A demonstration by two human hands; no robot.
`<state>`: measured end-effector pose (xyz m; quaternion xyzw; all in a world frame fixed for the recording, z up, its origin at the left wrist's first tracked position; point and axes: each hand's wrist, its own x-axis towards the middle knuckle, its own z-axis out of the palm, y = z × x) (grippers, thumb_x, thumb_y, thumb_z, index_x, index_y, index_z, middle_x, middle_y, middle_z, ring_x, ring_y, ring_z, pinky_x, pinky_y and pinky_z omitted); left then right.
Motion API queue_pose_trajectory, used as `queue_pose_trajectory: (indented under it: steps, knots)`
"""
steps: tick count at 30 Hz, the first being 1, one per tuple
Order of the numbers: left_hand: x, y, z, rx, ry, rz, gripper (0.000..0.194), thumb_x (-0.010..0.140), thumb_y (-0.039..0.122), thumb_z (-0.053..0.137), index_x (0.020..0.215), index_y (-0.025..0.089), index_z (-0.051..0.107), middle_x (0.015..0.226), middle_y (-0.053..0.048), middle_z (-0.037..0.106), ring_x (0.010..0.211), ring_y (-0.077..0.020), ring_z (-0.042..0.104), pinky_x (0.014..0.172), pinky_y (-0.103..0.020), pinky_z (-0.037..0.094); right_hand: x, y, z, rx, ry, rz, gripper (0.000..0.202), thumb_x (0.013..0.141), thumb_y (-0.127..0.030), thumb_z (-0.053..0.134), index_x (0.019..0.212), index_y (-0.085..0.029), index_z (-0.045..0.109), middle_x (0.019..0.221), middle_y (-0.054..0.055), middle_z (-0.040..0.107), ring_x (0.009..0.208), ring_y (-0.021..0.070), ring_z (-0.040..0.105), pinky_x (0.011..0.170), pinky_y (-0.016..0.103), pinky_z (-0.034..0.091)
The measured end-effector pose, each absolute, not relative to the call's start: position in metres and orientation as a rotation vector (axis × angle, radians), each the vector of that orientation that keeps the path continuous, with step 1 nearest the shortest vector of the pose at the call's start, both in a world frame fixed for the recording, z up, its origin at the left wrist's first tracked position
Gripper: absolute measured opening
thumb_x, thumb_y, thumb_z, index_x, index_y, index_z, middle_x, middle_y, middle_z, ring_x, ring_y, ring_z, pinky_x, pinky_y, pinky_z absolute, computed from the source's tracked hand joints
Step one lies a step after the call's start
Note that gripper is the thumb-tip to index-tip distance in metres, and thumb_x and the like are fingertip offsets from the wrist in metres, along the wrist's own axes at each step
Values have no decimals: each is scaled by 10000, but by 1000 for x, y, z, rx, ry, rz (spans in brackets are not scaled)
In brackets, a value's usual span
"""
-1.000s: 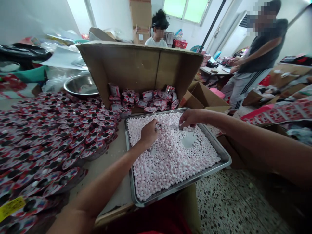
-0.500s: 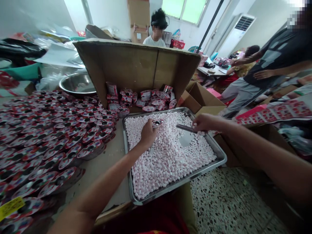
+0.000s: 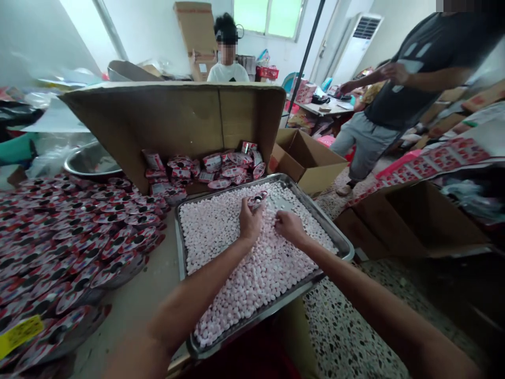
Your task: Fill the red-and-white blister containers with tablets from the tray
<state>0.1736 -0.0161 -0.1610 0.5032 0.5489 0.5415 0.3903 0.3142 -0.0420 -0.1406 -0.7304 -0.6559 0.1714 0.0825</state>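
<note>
Red-and-white printed pack with an oval, card-like top and a dark round opening [image 3: 261, 196] sits in the left hand [image 3: 249, 222], over the twelve-o'clock part of a shallow rectangular metal tray [image 3: 278, 304]. The left fingers are clamped about its side, seemingly so that the opening faces up and stays uncovered; a pale spot at that opening may be a tablet. Four-ish o'clock from the pack, the right hand [image 3: 290, 227] is down among small round pinkish-white tablets [image 3: 254, 281], its fingers curled together; whether they are clamped on anything I cannot tell, since the knuckles hide the tips. Both hands work close together over the tray, where its raised rim would probably catch anything dropped. At nine o'clock from the tray, similar packs stand in crowded rows [image 3: 118, 242], tops up, likely to save space and keep their openings in reach. At eleven o'clock, more packs lie heaped [image 3: 221, 169] inside a brown cardboard carton on its side [image 3: 185, 118], whose mouth faces the person, presumably for easy reach. A second brown cardboard box [image 3: 321, 176] stands open at one o'clock, beside the carton.
</note>
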Motion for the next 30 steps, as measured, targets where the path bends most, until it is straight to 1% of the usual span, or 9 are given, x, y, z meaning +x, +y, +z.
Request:
queue_pose_trajectory:
  steps: [3,5,7,9,11,17,22,27,30]
  knots:
    - [135,-11,-150,1401,1410,1415,328,805,208,687,1099,217,541,1060,-37,663,951,-171,631,882,-277,478,330,-52,-137,-2053,-1865,759,222,850,-267,521,1007,-166,642,768,27,690,644,143,637,551,213,436]
    - [106,-8,-146,1478,1410,1413,337,779,166,688,1084,216,555,1063,-32,659,970,-171,623,891,-273,466,337,-58,-126,-1861,-1678,1031,280,800,-357,589,992,-157,625,676,-8,633,533,113,560,482,204,401]
    - [83,-8,-144,1504,1403,1385,355,753,139,692,1074,216,561,1054,-25,660,962,-166,619,880,-266,460,339,-59,-110,-1653,-1486,1286,382,675,-420,713,936,-155,629,624,-28,592,492,92,504,450,199,372]
    - [70,-10,-143,1481,1389,1334,367,735,144,707,1064,219,561,1026,-15,664,920,-160,619,844,-257,460,336,-57,-90,-1562,-1446,1440,458,560,-422,799,901,-154,651,597,-37,582,483,81,482,440,198,365]
    - [66,-15,-143,1451,1346,1287,372,732,178,719,1063,221,555,991,-6,662,867,-154,619,796,-247,461,329,-51,-71,-1572,-1527,1498,462,525,-399,824,886,-153,675,581,-43,581,480,74,472,439,198,371]
    - [61,-38,-144,1566,1340,1200,313,742,159,682,1022,223,556,933,8,637,831,-155,598,746,-246,448,305,-14,-26,-1708,-1979,1518,285,563,-340,798,764,-157,713,529,-40,597,457,73,467,440,200,347]
    - [58,-48,-156,1599,1384,1124,338,756,186,699,1050,226,538,961,-7,651,844,-172,613,771,-272,457,279,17,8,-1833,-2459,1354,148,593,-267,776,690,-163,732,528,-37,598,485,77,475,459,199,323]
    - [60,-51,-164,1632,1447,1116,334,789,213,694,1082,230,534,994,-34,672,872,-194,640,785,-296,469,243,33,24,-1864,-2703,1264,156,614,-287,805,648,-156,727,503,-35,584,471,64,457,463,188,308]
    - [58,-48,-162,1765,1522,1129,313,790,238,710,1068,217,565,996,-65,677,909,-223,636,816,-323,471,231,33,34,-1923,-2727,1188,152,594,-249,828,638,-146,726,480,-40,573,453,65,453,467,192,308]
